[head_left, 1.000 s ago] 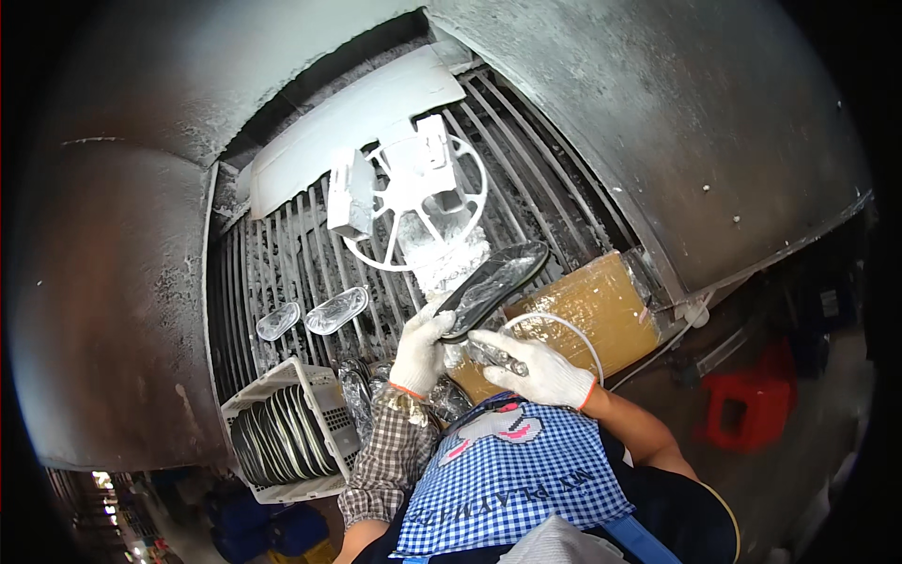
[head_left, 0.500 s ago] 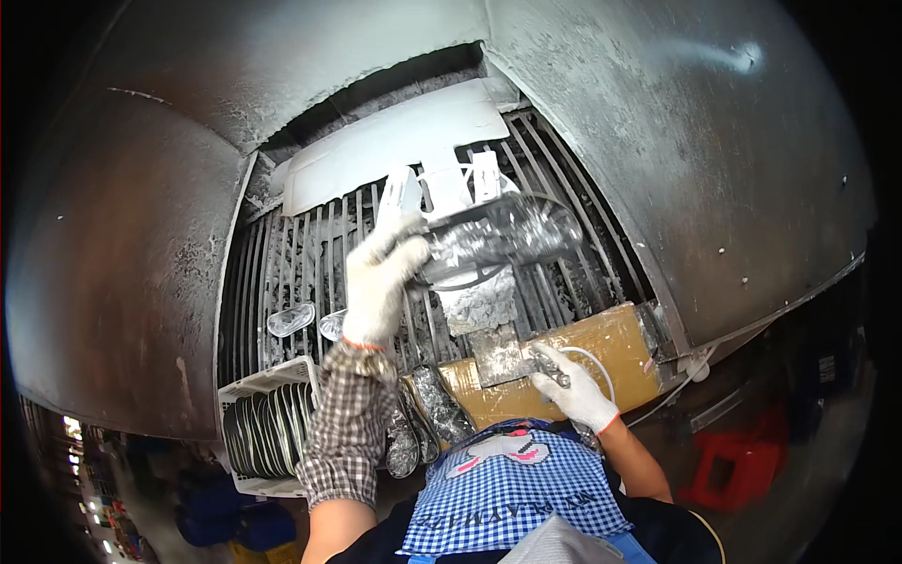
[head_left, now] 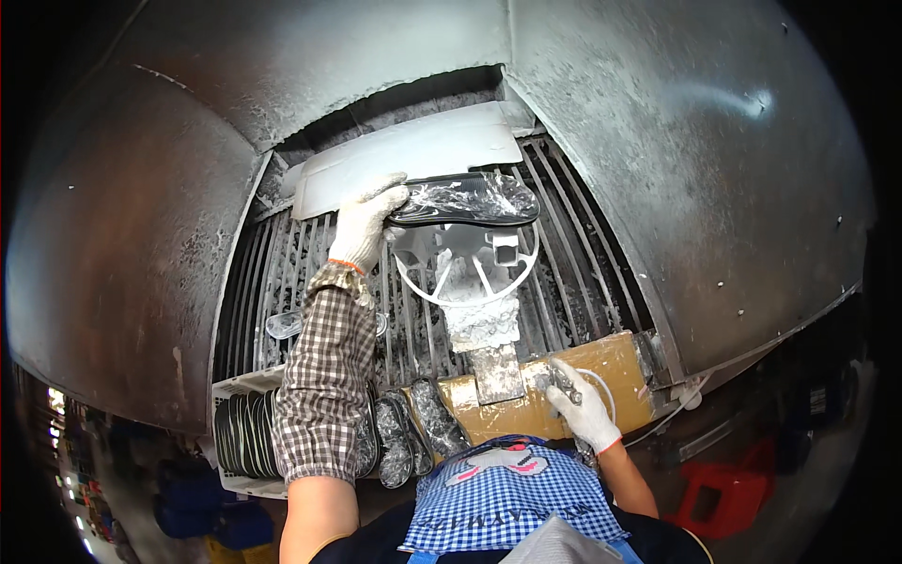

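My left hand (head_left: pixel 368 224), in a white knit glove, grips one end of a black shoe sole (head_left: pixel 470 201) with crinkled clear film over it. The sole lies level above a white spoked ring stand (head_left: pixel 468 303), its dark side edge facing me. Low on the right, my gloved right hand (head_left: pixel 587 414) is closed around a small metal spray gun (head_left: pixel 564 387); a pale hose (head_left: pixel 609 385) curves away beside it. The glove hides part of the gun. Several film-wrapped soles (head_left: pixel 438 416) lie by the near edge, left of my apron.
A white crate (head_left: pixel 246 383) of upright dark soles stands at the near left, partly behind my sleeve. Grimy metal walls (head_left: pixel 742 188) enclose a slatted grate (head_left: pixel 583 273). Brown cardboard (head_left: pixel 601 362) lines the near edge. A clear oval piece (head_left: pixel 284 325) rests on the slats.
My left hand has moved away from me and slightly left, carrying the sole off the ring stand, which now shows more fully. The sole was blurred before. My right hand has dropped slightly.
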`<state>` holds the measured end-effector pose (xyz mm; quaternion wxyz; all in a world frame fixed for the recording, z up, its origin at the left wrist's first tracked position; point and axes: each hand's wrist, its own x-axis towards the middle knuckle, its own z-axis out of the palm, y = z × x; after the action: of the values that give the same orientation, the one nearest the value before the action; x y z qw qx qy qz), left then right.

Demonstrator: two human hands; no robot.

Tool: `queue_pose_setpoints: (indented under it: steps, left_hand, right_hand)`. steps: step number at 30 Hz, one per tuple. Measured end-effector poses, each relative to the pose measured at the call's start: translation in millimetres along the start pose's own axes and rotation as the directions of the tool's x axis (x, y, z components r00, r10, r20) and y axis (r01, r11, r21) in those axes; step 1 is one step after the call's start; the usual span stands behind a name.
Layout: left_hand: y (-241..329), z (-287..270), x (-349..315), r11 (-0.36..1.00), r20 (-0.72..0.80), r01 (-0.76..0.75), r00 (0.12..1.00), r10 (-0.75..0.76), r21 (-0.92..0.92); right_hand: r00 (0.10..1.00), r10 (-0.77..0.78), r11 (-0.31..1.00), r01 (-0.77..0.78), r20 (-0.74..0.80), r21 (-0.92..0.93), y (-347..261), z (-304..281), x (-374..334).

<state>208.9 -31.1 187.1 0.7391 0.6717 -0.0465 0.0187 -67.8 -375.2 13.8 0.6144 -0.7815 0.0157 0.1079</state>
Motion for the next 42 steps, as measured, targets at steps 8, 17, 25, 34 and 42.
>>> queue_pose_setpoints:
  steps: [8, 17, 25, 34, 42]
  left_hand:
    - [-6, -5, 17, 0.957, -0.116, -0.009, 0.992, 0.044, 0.29]
    - [-27, -17, 35, 0.909, -0.201, 0.037, 0.978, 0.052, 0.415]
    - [-30, -17, 36, 0.776, -0.103, -0.005, 0.991, 0.09, 0.631]
    - [-107, -47, -28, 0.996, -0.545, 0.035, 0.838, 0.016, 0.083]
    - [-155, -5, -123, 0.744, -0.108, 0.29, 0.893, -0.436, -0.601]
  right_hand:
    - [0.997, 0.068, 0.996, -0.07, 0.033, 0.055, -6, 3, 1]
    - [0.999, 0.027, 0.997, -0.03, 0.041, 0.07, -5, 5, 5]
    - [1.0, 0.006, 0.998, -0.007, 0.025, 0.065, 2, 6, 5]
    - [0.998, 0.027, 0.996, -0.023, -0.05, 0.085, 12, 2, 0]
    - [0.98, -0.12, 0.993, 0.12, -0.16, -0.009, -23, -12, 7]
